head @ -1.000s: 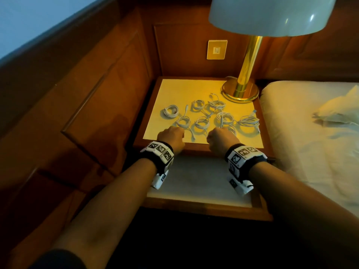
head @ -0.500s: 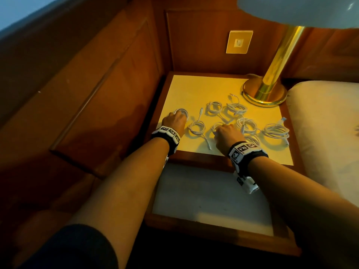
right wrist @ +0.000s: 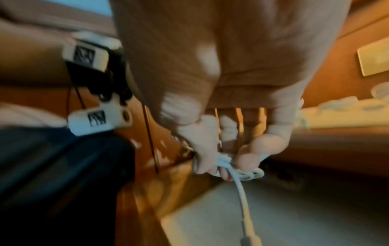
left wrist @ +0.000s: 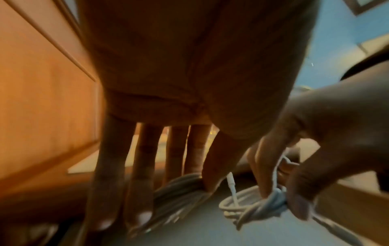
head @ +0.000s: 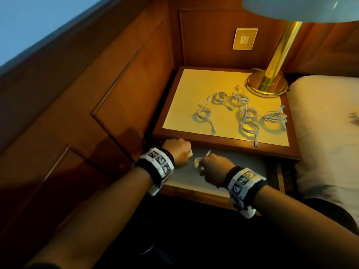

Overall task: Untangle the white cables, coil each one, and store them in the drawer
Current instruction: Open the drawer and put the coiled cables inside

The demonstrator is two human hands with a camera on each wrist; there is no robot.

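Several coiled white cables (head: 249,128) lie on the yellow-lit top of the nightstand (head: 194,88). Below it the drawer (head: 244,167) stands pulled out, with a grey liner. My left hand (head: 184,152) is low in the drawer's far left corner. In the left wrist view, the left hand (left wrist: 168,204) holds a coiled cable (left wrist: 181,184) between thumb and fingers, just above the liner. My right hand (head: 206,164) is beside it and pinches a second coil (head: 197,162). In the right wrist view, the right hand (right wrist: 226,164) grips that coil (right wrist: 238,181), with one plug end hanging down.
A brass lamp base (head: 267,84) stands at the back right of the nightstand. The bed (head: 326,133) lies against its right side. Wood panelling (head: 97,94) closes off the left, and a wall plate (head: 245,38) is behind.
Both hands left the tabletop and came down into the open drawer, each carrying a coil. The leftmost coil and one from the front middle are gone from the top.
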